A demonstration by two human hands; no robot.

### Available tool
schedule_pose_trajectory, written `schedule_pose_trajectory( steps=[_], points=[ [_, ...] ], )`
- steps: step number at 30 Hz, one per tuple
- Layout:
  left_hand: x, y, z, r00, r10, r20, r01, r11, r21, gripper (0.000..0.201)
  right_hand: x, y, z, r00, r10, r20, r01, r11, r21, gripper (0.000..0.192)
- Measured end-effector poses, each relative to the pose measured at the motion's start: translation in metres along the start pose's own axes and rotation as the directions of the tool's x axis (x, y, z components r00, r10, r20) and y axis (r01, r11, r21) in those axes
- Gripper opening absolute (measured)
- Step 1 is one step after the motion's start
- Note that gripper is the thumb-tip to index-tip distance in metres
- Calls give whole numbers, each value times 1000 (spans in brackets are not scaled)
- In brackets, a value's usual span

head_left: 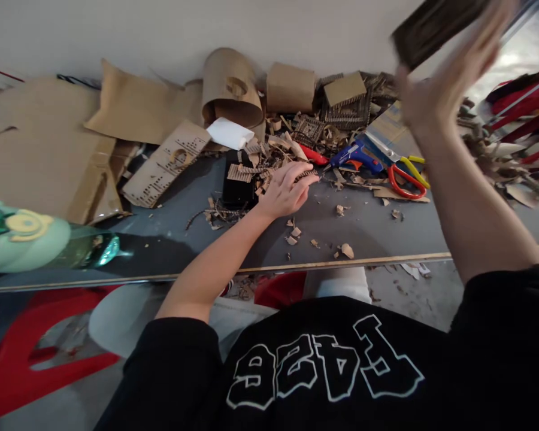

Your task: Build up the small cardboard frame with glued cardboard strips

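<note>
My left hand (286,190) rests on the grey table (377,227) among cardboard scraps, its fingertips on a thin corrugated strip (309,175) beside a black box (238,182). My right hand (449,78) is raised high at the upper right, blurred, gripping a dark cardboard piece (435,27). A blue glue gun (356,157) and red-handled scissors (402,179) lie on the table between the two hands.
Cardboard sheets (31,143), curved and boxy cardboard pieces (231,90) and scraps pile along the back wall. A perforated card strip (164,163) lies left of the black box. A green bottle (40,239) lies at the left edge. Red chairs (22,359) stand below and at right.
</note>
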State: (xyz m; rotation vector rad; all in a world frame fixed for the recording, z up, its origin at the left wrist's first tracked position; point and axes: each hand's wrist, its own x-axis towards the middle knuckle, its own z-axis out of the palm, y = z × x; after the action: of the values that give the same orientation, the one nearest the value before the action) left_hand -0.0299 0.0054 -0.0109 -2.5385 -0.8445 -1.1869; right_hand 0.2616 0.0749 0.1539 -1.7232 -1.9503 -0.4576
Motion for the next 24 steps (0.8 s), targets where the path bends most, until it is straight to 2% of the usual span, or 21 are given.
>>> schedule_pose_trajectory(
  steps=[1,2,4,6,7,9,12,15,18,19,21,22,24],
  points=[
    [1,0,0,999,-39,21,39,999,7,34,-9,-9,10,975,212,-66,-210,977,38,106],
    [1,1,0,996,-81,30,80,997,17,34,-19,-19,19,958,285,-19,-284,957,63,109],
    [2,1,0,990,-138,13,137,990,37,33,-39,-33,27,991,95,-92,-91,995,44,100],
    [2,1,1,987,-158,3,158,987,41,32,-53,-35,23,979,-69,-190,73,997,13,96],
    [3,1,1,986,-164,11,163,986,38,31,-57,-31,18,970,-110,-217,115,993,8,97],
    [4,2,1,985,-164,44,163,986,39,30,-60,-13,7,972,-107,-209,112,994,13,98],
    [4,4,0,987,-137,83,135,990,36,28,-59,33,-3,994,86,-62,-88,996,-24,87],
    [5,7,-2,992,-94,85,91,995,42,24,-64,91,-7,927,376,-4,-372,915,-156,63],
    [5,7,-1,998,-38,49,33,994,104,22,-80,143,-11,866,494,75,-466,852,-238,45],
    [6,7,0,999,-23,41,18,993,119,21,-87,155,-13,826,554,108,-517,819,-249,39],
    [6,6,1,999,-12,45,6,992,127,20,-101,167,-17,767,606,208,-551,790,-270,35],
    [7,6,2,998,-17,54,10,992,126,20,-107,168,-18,762,598,249,-540,799,-266,35],
    [7,5,3,997,-25,70,16,991,130,20,-121,158,-20,796,514,319,-466,857,-218,36]
  ],
)
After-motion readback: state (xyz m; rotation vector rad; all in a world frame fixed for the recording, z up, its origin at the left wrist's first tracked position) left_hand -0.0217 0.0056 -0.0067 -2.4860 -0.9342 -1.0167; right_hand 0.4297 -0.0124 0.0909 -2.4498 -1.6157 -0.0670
